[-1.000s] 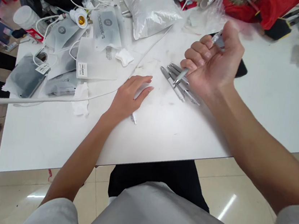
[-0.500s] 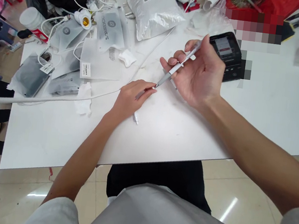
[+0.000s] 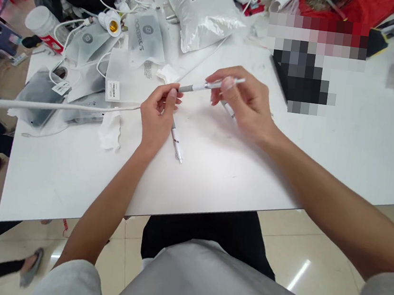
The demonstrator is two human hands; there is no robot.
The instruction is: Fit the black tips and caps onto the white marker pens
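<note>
My right hand (image 3: pixel 249 103) grips a white and grey ballpoint pen (image 3: pixel 199 87) by its rear half, thumb against the barrel. The pen lies almost level, its grey grip end pointing left. At that end my left hand (image 3: pixel 158 114) pinches the tip between thumb and fingers; whether it holds a small part there is too small to tell. A second white pen (image 3: pixel 177 147) lies on the table just right of my left wrist, its upper end partly behind the hand. Under my right hand a third pen (image 3: pixel 229 111) shows in part on the white table (image 3: pixel 211 173).
A white cable (image 3: pixel 54 107) runs across the left side to my left hand. Frosted pouches (image 3: pixel 146 36), a white jar (image 3: pixel 42 21) and a stuffed plastic bag (image 3: pixel 208 15) crowd the back. A blurred-out dark object (image 3: pixel 299 78) lies right of my right hand.
Both hands have moved left, and the pen has turned from steeply slanted to nearly level. My right fingers have closed further around it. A person's leg and foot now show at lower left.
</note>
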